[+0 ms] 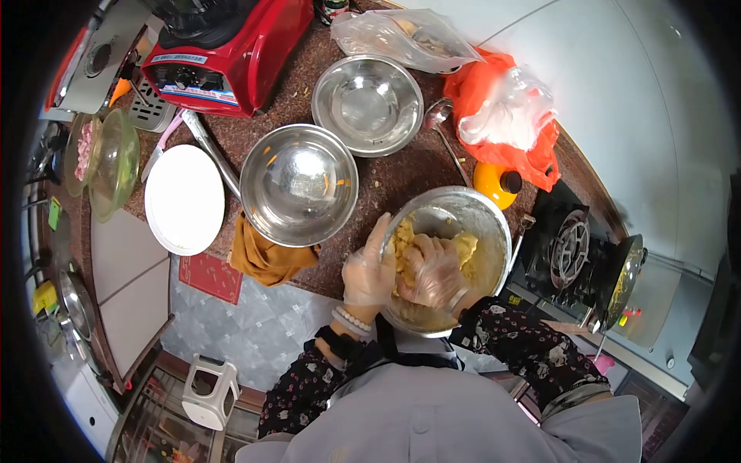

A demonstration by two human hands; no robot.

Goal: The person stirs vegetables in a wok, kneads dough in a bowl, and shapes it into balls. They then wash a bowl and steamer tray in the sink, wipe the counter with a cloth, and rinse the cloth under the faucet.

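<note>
I have floral sleeves (pixel 532 351) pushed up over both forearms, and a string of white beads (pixel 351 320) circles my left wrist. My left hand (pixel 369 266), in a clear glove, lies along the near-left rim of a steel mixing bowl (pixel 494 231), with a finger stretched upward; I cannot tell how firmly it grips. My right hand (pixel 434 274), gloved too, is inside that bowl, fingers bent and closed on crumbly yellow dough (pixel 467 247), which shows on either side of them. The bowl's inner wall is smeared pale.

Just left of it, a mustard-brown cloth (pixel 270 255) hangs over the counter's edge, against a second steel bowl (pixel 299 185) that holds orange scraps. A white oval plate (pixel 185 199) lies left of that. On my right are a gas burner (pixel 570 248) and, just beyond my bowl, an orange bottle with a dark cap (pixel 491 182).

Farther off are a third steel bowl (pixel 367 104), a ladle (pixel 438 114), a red plastic bag (pixel 472 81), a clear bag (pixel 401 38) and a red blender base (pixel 231 65).
</note>
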